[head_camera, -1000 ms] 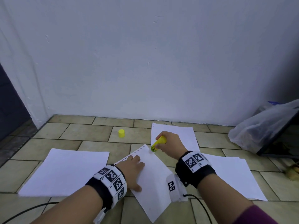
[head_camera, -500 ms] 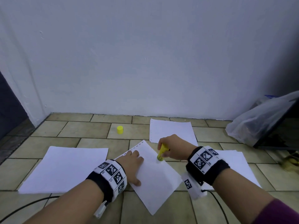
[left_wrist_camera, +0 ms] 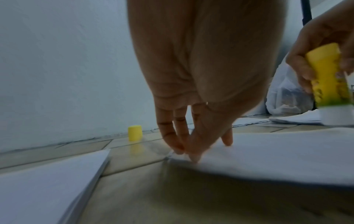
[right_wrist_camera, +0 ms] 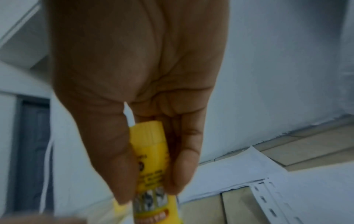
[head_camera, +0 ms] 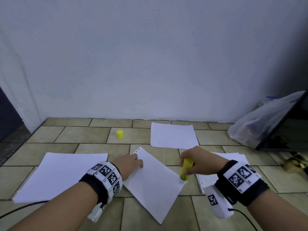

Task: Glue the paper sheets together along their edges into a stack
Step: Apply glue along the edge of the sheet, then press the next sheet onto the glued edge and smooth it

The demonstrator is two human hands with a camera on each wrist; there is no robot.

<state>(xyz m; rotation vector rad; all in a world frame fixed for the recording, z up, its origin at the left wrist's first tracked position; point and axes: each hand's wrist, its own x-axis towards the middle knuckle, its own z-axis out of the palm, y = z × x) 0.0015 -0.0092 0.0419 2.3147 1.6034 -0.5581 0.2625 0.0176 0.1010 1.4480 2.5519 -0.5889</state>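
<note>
A white paper sheet [head_camera: 153, 182] lies turned at an angle on the tiled floor, between my hands. My left hand [head_camera: 129, 164] presses its far left corner flat with straight fingers [left_wrist_camera: 193, 151]. My right hand [head_camera: 195, 161] grips a yellow glue stick [head_camera: 185, 167], tip down on the sheet's right corner. The right wrist view shows thumb and fingers wrapped round the glue stick [right_wrist_camera: 153, 163]. In the left wrist view the glue stick [left_wrist_camera: 325, 81] stands at the right over the paper [left_wrist_camera: 277, 153].
Its yellow cap [head_camera: 120, 134] stands on the tiles near the wall. Paper piles lie at left [head_camera: 58, 175], far centre [head_camera: 173, 135] and right [head_camera: 233, 157]. A plastic bag [head_camera: 260, 124] and a dark panel [head_camera: 286, 130] sit at the right. A cable [head_camera: 20, 208] runs on the floor.
My right hand has drawn the glue stick along the sheet's right edge, from the far corner down toward me to the right corner. The left hand stayed pressing the sheet.
</note>
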